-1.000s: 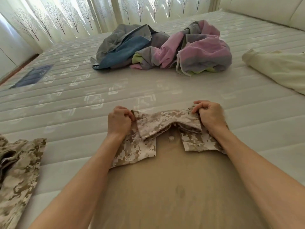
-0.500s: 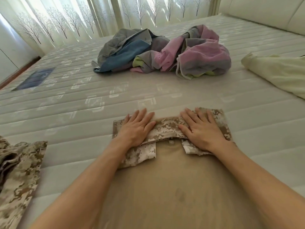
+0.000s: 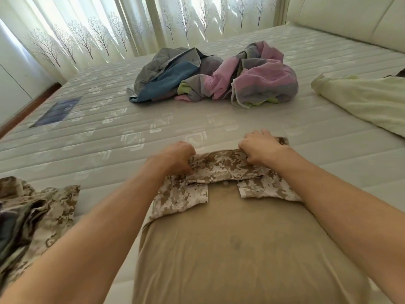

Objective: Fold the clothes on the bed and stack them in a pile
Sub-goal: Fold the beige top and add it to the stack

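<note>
I hold the camouflage garment (image 3: 221, 170) at its far folded edge: my left hand (image 3: 175, 157) and right hand (image 3: 259, 148) each curl round the cloth. It lies on the mattress (image 3: 109, 137), partly under my tan shirt front (image 3: 241, 249). Beyond lies a heap of unfolded clothes (image 3: 214, 77); a cream garment (image 3: 363, 99) lies right, another camouflage piece (image 3: 37, 207) left.
</note>
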